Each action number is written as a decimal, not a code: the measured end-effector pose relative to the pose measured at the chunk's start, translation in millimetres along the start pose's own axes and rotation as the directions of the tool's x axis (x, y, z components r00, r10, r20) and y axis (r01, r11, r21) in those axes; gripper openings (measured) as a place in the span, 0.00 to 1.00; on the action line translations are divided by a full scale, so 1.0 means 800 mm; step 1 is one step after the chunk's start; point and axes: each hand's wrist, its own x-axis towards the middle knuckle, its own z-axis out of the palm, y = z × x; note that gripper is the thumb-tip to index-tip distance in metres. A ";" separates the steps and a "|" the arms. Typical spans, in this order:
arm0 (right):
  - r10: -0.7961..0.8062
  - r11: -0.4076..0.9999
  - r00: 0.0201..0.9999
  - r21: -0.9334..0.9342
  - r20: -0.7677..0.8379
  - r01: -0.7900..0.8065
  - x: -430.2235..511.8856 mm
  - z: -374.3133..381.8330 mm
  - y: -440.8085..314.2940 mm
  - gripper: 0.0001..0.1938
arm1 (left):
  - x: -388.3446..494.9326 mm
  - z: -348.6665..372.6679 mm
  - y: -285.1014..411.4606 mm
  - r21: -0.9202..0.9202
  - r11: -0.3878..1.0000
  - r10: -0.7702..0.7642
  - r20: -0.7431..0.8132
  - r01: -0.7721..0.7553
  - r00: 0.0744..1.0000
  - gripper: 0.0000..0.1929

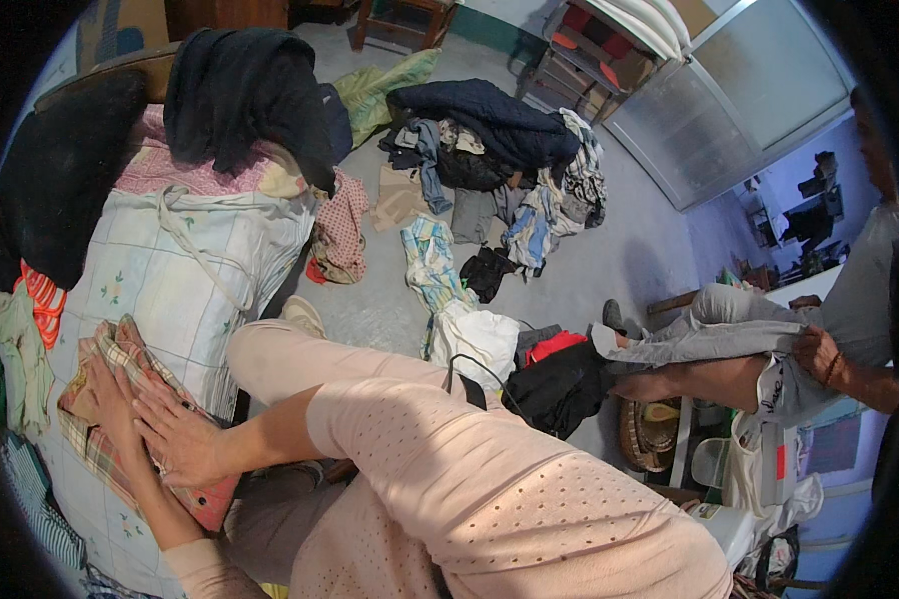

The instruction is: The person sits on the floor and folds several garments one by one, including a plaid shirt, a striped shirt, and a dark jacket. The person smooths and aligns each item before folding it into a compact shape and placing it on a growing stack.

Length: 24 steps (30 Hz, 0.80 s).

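A red, tan and cream plaid shirt (208, 500), loosely folded, lies on the pale checked sheet (131, 258) of a bed. My left hand (111, 400) rests flat on the folded cloth, its fingers extended. Beside it, my right hand (183, 442) is spread palm down, its fingertips by my left wrist and its heel over the shirt. Neither hand grips the fabric. Part of the shirt is hidden beneath my hands and forearms.
Black garments (243, 97) hang over the bed's end. A large clothes pile (494, 127) covers the floor, with a white garment (473, 341) nearer me. At right, another person holds grey trousers (704, 341) by a wicker basket (648, 434). Striped cloth (41, 502) lies at the bed's edge.
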 end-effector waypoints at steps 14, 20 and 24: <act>-0.021 0.978 0.969 -0.194 0.245 0.071 0.007 -0.032 0.000 0.44 | -0.145 -0.149 0.102 -0.046 0.998 -0.034 -0.051 0.032 0.998 0.27; -0.028 0.974 0.948 -0.203 0.316 0.096 0.002 -0.045 0.000 0.45 | -0.337 -0.124 0.221 -0.367 0.806 -0.557 -0.204 0.464 0.805 0.39; -0.039 0.981 0.954 -0.169 0.299 0.094 0.002 -0.042 0.006 0.44 | -0.367 -0.078 0.259 -0.837 -0.487 -0.708 0.545 0.247 0.449 0.43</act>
